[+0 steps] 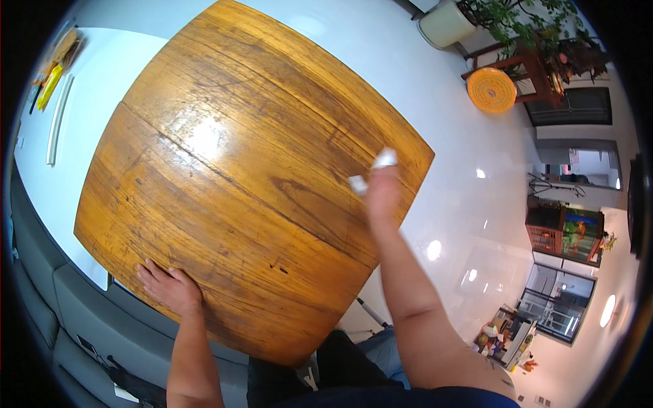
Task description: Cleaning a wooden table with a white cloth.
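Observation:
A worn wooden tabletop [245,168] fills the middle of the head view, with plank seams, dark scratches and a bright glare patch. My left hand [171,289] lies flat on its near left edge, fingers apart, holding nothing. Over the right part of the tabletop is my right hand [382,191], blurred, with a crumpled white tissue or cloth [385,157] in it. Part of the white material [358,184] shows beside the fingers. The blur hides how the fingers grip it and whether it touches the wood.
A grey sofa [97,311] runs along the lower left, a dark bag [135,382] on it. Beyond the wooden top at left is a white surface [86,102] with packets. An orange round stool [491,90], potted plants and an aquarium [581,232] stand to the right.

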The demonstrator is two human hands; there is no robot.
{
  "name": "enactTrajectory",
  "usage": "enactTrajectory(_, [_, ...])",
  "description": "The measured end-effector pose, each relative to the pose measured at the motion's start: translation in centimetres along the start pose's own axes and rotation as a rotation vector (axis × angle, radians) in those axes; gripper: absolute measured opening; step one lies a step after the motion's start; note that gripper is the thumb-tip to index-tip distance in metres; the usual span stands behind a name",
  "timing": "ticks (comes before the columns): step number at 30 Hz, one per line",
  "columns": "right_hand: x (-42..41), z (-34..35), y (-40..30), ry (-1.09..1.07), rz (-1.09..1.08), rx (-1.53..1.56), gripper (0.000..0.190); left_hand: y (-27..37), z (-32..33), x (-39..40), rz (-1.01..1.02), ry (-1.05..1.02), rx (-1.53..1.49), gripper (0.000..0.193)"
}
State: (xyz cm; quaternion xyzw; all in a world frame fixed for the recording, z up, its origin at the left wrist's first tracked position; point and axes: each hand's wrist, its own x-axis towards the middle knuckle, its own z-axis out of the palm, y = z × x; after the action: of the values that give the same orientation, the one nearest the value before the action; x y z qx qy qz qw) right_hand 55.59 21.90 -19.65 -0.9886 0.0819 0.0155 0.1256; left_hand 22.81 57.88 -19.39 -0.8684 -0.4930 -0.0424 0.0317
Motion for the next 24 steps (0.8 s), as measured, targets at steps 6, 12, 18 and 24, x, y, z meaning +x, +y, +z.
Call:
enactTrajectory(6, [-17.7,0.6,-7.8,-0.637,-0.799,0.037,0.025,-1.5,0.6,-0.1,0.027,0.046,0.061,0.056])
enactTrajectory(12, [-0.8,-3.6,8.3,-0.025,-0.311,-0.168,0.016,0.9,0.2,-0.2,0.011,-0.014,-0.023,0.056])
enactTrajectory(18, [-10.5,-3.6,7.1,-0.158,-0.392,-0.127,0.009,-1.5,0.1,0.4,-0.005,-0.005,0.010,0.059])
enactTrajectory(24, [-17.4,-2.7,3.9,-0.300,-0.715,0.051,0.011,-0.3,-0.7,0.4,0.002,0.045,-0.027,0.058])
